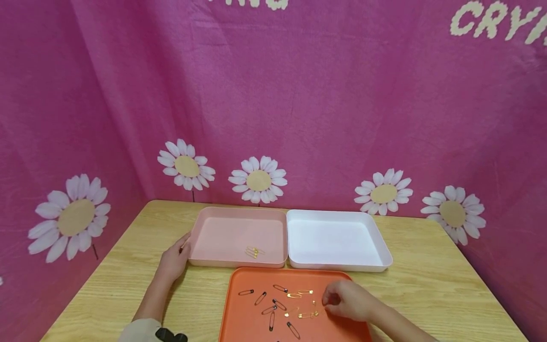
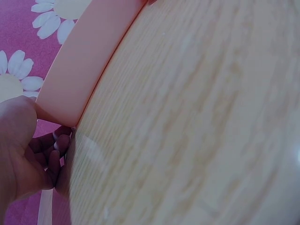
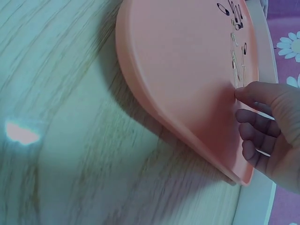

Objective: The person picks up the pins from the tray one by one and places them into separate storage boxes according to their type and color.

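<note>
Hands working at the trays
The right hand (image 1: 348,300) is pinching a gold safety pin (image 1: 308,314) on the orange tray (image 1: 239,323); the left hand (image 1: 174,260), fingers loosely curled, is touching the pink tray (image 1: 194,237) at its corner.

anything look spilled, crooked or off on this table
Nothing stands out. The pink tray and white tray sit squarely side by side, a few gold pins lie in the pink one, and black and gold safety pins lie scattered inside the orange tray.

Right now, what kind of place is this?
Likely a staged sorting booth, not a home: pink daisy backdrop round a wooden table, three trays, safety pins on the orange tray.
</note>
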### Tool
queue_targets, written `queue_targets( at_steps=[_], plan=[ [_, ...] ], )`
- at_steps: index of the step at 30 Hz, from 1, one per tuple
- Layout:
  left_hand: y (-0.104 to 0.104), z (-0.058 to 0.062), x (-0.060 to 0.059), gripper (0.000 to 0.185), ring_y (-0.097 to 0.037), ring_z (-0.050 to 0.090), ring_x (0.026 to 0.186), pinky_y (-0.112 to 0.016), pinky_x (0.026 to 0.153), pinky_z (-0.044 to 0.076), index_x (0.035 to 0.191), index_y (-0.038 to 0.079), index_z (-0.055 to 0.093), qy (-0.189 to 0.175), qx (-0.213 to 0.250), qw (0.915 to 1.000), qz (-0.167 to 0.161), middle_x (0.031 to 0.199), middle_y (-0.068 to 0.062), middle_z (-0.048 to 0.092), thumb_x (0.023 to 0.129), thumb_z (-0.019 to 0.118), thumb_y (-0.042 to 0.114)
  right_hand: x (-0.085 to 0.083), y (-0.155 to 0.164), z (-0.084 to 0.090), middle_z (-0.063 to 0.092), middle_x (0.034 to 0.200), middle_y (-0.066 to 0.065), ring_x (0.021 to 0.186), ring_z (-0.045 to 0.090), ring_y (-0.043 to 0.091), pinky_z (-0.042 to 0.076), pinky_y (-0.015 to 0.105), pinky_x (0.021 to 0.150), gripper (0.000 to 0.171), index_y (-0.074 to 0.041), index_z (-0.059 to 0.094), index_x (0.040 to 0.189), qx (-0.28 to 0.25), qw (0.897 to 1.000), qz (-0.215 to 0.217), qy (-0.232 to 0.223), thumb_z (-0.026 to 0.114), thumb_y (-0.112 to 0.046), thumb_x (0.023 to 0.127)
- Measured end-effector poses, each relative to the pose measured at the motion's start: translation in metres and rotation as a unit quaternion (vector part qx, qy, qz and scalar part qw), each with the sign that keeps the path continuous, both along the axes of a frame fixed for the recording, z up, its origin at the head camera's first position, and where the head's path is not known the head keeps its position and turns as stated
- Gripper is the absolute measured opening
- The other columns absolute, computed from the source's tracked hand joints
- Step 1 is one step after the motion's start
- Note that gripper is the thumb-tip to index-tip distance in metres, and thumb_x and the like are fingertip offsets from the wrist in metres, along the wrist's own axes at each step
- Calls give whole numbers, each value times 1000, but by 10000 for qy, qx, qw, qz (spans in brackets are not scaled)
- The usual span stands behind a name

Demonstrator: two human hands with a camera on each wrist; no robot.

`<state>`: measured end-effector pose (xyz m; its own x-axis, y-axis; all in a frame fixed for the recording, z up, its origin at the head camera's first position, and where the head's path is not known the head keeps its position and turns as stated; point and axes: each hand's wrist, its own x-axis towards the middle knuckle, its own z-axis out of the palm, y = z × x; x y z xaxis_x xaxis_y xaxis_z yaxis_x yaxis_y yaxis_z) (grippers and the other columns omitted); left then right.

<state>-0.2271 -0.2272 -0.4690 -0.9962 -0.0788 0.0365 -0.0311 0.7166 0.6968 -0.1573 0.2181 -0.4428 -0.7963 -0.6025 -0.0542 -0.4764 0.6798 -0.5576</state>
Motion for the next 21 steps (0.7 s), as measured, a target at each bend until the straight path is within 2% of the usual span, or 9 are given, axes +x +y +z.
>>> queue_targets(
  at_steps=[11,21],
  plan=[
    [-1,-2,0,47,-48,42,125,-57,102,34,144,5,33,-86,-31,10000,12,130,-32,48,101,33,22,-5,-5,4,49,65,-16,60,42,-4,38,17,57,12,-17,59,72,210,9993,97,-285,69,-12,77],
    [-1,-1,0,47,-48,41,125,-57,103,32,144,5,33,-100,43,9999,-3,134,-32,45,101,33,24,-7,1,1,47,62,-13,58,42,-3,36,16,55,11,-10,58,68,-318,9948,92,-960,66,-7,75]
  ],
)
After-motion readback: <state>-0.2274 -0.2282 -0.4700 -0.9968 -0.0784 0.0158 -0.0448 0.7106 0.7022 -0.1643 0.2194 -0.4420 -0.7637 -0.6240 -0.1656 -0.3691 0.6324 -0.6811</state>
